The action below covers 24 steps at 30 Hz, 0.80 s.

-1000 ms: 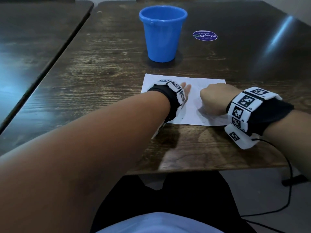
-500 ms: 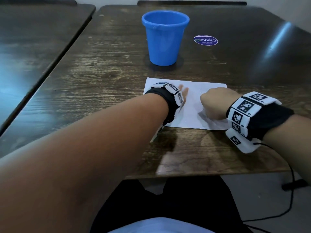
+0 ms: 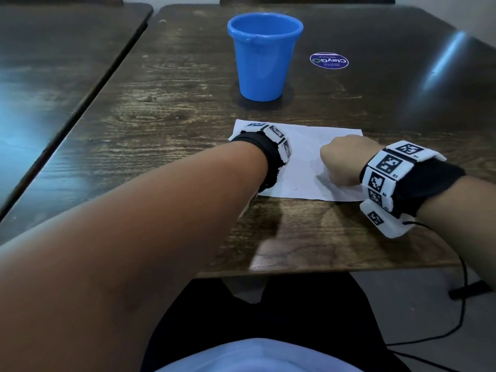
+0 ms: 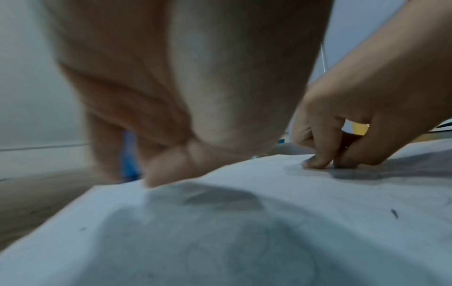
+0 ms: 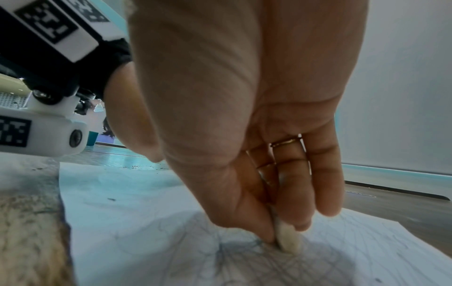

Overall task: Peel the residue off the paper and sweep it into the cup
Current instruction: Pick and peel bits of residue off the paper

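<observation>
Right hand (image 5: 244, 135) grip on eraser (image 5: 287, 239); "ClayGo" sticker (image 3: 329, 60)

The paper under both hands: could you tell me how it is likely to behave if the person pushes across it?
The paper looks thin and floppy, so it would probably slide or wrinkle on the smooth table if unpinned. The left hand presses it flat, which likely prevents that. The right hand pinches a small white eraser-like piece against it; hard rubbing might crease or tear it.

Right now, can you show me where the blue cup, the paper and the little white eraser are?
blue cup (image 3: 264, 63), head view, on its front wall.
paper (image 3: 303, 162), head view, on the bare middle between the hands.
white eraser (image 5: 288, 241), right wrist view, on its tip touching the paper.
</observation>
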Motion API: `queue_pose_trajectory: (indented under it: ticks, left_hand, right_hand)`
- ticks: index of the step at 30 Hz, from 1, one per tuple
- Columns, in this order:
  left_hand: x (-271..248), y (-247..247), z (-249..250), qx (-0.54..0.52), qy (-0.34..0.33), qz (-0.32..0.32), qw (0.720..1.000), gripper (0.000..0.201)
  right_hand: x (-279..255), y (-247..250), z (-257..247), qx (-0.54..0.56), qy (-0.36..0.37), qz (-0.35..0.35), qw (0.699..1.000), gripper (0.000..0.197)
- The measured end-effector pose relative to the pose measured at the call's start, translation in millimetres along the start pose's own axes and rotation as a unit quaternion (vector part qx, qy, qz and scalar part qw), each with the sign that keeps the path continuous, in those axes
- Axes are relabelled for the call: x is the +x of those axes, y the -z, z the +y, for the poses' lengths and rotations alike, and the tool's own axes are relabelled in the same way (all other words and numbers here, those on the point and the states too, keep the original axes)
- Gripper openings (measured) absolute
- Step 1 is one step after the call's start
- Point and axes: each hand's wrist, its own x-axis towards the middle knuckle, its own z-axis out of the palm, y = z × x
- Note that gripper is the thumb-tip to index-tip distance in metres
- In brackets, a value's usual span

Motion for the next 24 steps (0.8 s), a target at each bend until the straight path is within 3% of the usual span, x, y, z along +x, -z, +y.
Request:
queue_pose_trajectory:
  ticks: [2,3,6,8,11,13,15,17,19,21,22,24]
  left_hand:
    - [30,-11,5,0.019,-0.016,0.025,0.999,0.060]
    - [43,-16,8,0.006,-0.031,0.051,0.998,0.070]
    - [59,-24,16,-0.037,-0.058,0.089,0.994,0.063]
    - [77,-31,15,-0.045,-0.038,0.096,0.994,0.061]
    - [100,-39,6,-0.046,-0.017,0.074,0.996,0.075]
    - [133,-53,-3,-0.063,-0.001,0.024,0.998,0.067]
    - [192,-78,-17,-0.078,0.012,0.016,0.997,0.062]
    - [154,-58,-25,-0.045,0.050,-0.021,0.998,0.063]
    - [57,-21,-26,0.005,0.057,-0.019,0.998,0.035]
    - [-5,1,-20,0.009,0.035,-0.022,0.999,0.032]
    - [-22,8,-17,0.025,0.034,-0.010,0.999,0.035]
    - [8,2,-17,-0.013,0.067,-0.011,0.998,0.032]
  right_hand:
    - [1,-1,0,0.003,0.000,0.007,1.000,0.011]
    - [2,-2,1,0.005,0.001,0.008,1.000,0.015]
    - [3,-2,2,0.011,0.005,0.005,1.000,0.022]
    - [3,-1,2,0.012,0.009,0.006,1.000,0.021]
    - [1,0,1,0.017,0.010,0.002,1.000,0.025]
    - [1,0,1,0.016,0.011,0.000,1.000,0.022]
    - [2,-1,1,0.012,0.011,0.002,1.000,0.015]
    - [2,-1,0,0.007,0.011,0.002,1.000,0.010]
    - [1,-1,0,0.002,0.011,0.004,1.000,0.011]
    - [1,-1,-1,-0.003,0.011,0.004,1.000,0.013]
    - [1,-1,-2,-0.006,0.010,0.005,1.000,0.013]
    - [1,-2,-3,-0.012,0.007,0.009,1.000,0.016]
